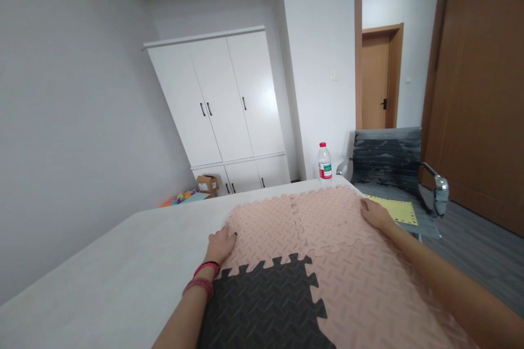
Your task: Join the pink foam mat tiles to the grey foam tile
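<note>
- The pink foam mats (pixel 347 262) lie flat on the white table (pixel 123 267), interlocked by their toothed edges; three pink tiles can be counted, with one dark grey tile (pixel 262 305) locked into their near left corner.
- The left hand (pixel 221 244) rests on the left edge of the pink mats, fingers curled down over the rim, gripping nothing that can be seen; two bands circle its wrist.
- The right hand (pixel 374 212) lies flat and spread on the far right edge of the pink mats, palm down, closed on nothing.
- Beyond the mats stands one white wardrobe (pixel 221 103) against the grey wall.
- Right of the mats sits one grey chair (pixel 388 161) bearing one yellow sheet (pixel 395 210).
- One plastic bottle (pixel 325 162) with a red cap stands at the table's far corner, behind the mats.
</note>
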